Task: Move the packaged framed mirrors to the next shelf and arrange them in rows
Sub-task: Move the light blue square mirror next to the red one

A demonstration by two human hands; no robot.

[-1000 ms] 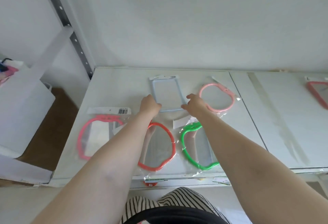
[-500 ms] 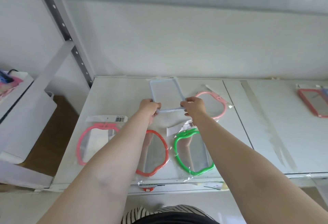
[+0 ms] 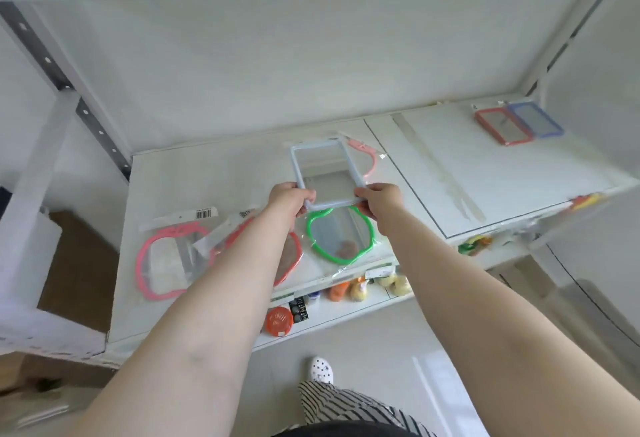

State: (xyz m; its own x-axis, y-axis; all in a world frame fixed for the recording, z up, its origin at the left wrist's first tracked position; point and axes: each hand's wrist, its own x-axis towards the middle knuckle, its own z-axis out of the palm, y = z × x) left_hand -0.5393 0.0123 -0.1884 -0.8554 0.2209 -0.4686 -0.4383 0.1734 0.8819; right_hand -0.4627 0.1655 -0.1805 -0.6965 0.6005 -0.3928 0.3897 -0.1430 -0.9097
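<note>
Both bare forearms reach forward and slightly up over the white metal shelf [image 3: 214,173], elbows low, wrists level. The left hand [image 3: 290,197] is curled around the near left corner of a pale blue rectangular framed mirror in clear wrap [image 3: 322,173], thumb on top; the right hand [image 3: 380,198] pinches the near right corner the same way. The mirror is lifted clear of the shelf, tilted with its far edge higher, directly ahead of both hands.

On the shelf below lie a pink apple-shaped framed mirror in a plastic bag [image 3: 166,263] at the left, a red-orange one [image 3: 292,256] partly hidden under the left forearm, and a green one [image 3: 341,239] just under the right wrist. A light pink mirror [image 3: 369,159] shows behind the blue one.

On the adjoining shelf [image 3: 485,187] to the right, a red rectangular framed mirror [image 3: 502,127] and a dark blue one [image 3: 535,119] lie side by side, touching.
</note>
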